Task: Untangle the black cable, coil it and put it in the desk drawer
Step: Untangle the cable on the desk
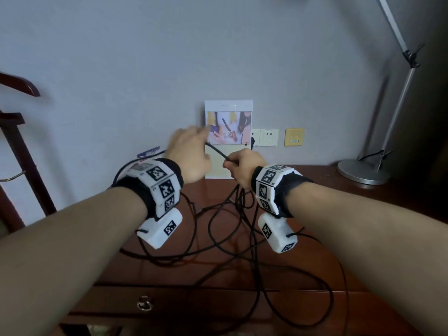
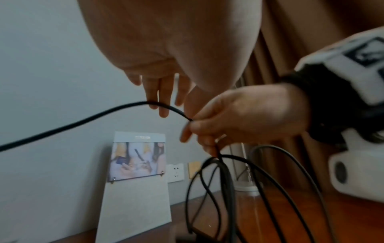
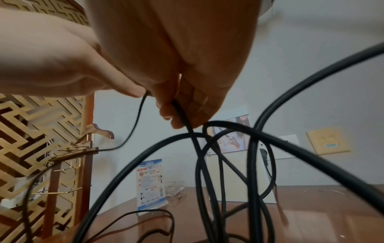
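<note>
At the near edge of my glossy brown wooden desk (image 1: 327, 190) the desk drawer (image 1: 194, 304) sits closed, its round metal ring pull showing. Loose loops of the thin, smooth black cable (image 1: 252, 238) sprawl across the desktop. My right hand (image 1: 242, 166) pinches several strands; my left hand (image 1: 189, 154) hovers with straight fingers beside one. A picture card (image 1: 228, 124) leans against the wall.

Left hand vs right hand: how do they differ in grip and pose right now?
Grip: the right hand pinches the black cable, its fingers curled round several strands; the left hand has straight fingers, the cable passing by its fingertips.
Load: loops hang from the right hand to the desk; none hang from the left hand.
Sharpness: the left hand is blurred, the right hand sharper.
Shared: both are raised above the desk.
</note>
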